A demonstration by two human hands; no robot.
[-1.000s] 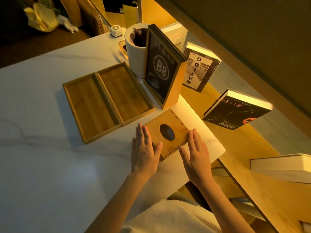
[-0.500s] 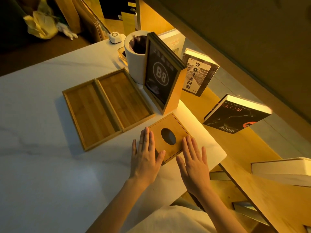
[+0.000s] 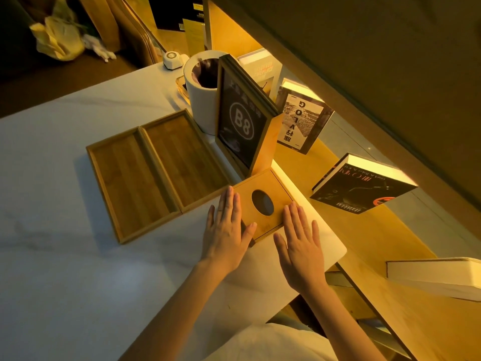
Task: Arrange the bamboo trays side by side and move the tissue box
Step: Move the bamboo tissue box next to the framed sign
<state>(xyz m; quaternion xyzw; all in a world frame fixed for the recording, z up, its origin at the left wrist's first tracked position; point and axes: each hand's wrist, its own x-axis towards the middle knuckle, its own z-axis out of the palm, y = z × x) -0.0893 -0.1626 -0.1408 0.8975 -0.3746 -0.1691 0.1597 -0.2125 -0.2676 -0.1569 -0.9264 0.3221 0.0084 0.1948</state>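
Note:
Two bamboo trays lie side by side on the white table, the left tray (image 3: 130,183) touching the right tray (image 3: 182,155) along their long edges. A flat wooden tissue box (image 3: 263,217) with an oval hole sits right of them, its far corner against the framed B8 sign. My left hand (image 3: 226,230) rests flat against the box's left side, fingers straight and together, thumb on its near edge. On the box's right near corner my right hand (image 3: 299,243) lies flat with its fingers spread. Neither hand grips anything.
A framed B8 sign (image 3: 242,126) stands behind the tissue box, with a white cylindrical bin (image 3: 200,105) beyond it. Books (image 3: 361,188) lean on the wooden shelf to the right. The table's rounded corner (image 3: 338,251) lies just right of my right hand.
The tissue box has slid away from me until its far corner meets the B8 sign. Both hands moved with it, the right hand shifting onto its near right corner.

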